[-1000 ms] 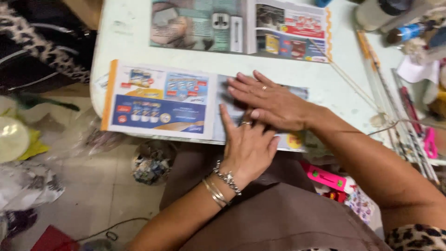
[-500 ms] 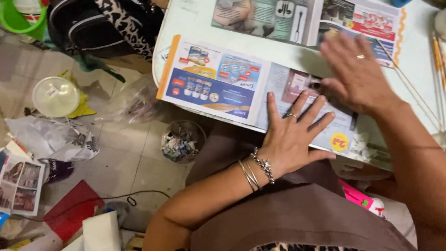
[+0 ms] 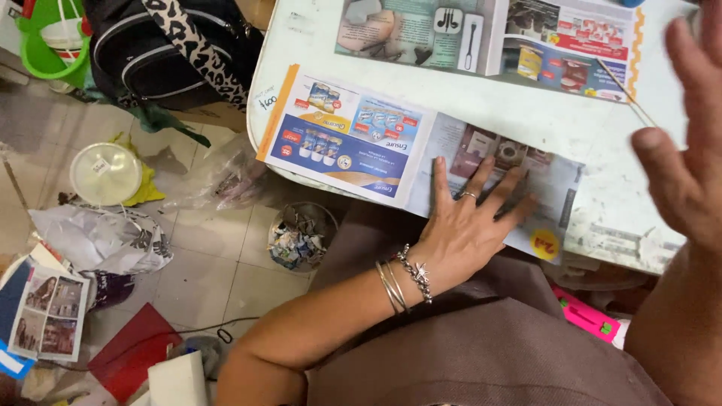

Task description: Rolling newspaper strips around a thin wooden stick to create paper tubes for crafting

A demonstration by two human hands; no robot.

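Head view, left hand: the left hand [image 3: 466, 225] lies flat, palm down, on the near leaflet [image 3: 391, 154]; its fingers [image 3: 481, 177] are spread open and press the sheet, gripping nothing. A ring sits on one finger, and bracelets [image 3: 402, 282] circle the wrist.

Head view, right hand: the right hand [image 3: 688, 158] is raised above the right end of the surface [image 3: 481, 101], blurred, palm open and fingers apart, holding nothing and touching nothing.

Head view, near leaflet: a glossy printed advertising sheet, lying flat along the near edge of the white surface. Its left part shows blue panels with an orange border; its right part is under the left hand, and a corner overhangs the edge towards the lap.

Handling, as a judgement: the sheet looks thin, light and limp, and probably slick on the smooth top, so it would slide unless pinned. It should crease or tear easily. The free left edge or the overhanging corner seem the best places to pinch it.

Head view, around it: a second leaflet [image 3: 489, 37] lies further back, well apart from the hands, with a thin stick [image 3: 624, 92] across its right end.

Head view, floor: a black bag with a spotted strap [image 3: 177, 49], a white lid [image 3: 105, 173], crumpled paper [image 3: 101, 237] and a small tub of scraps [image 3: 301, 237].
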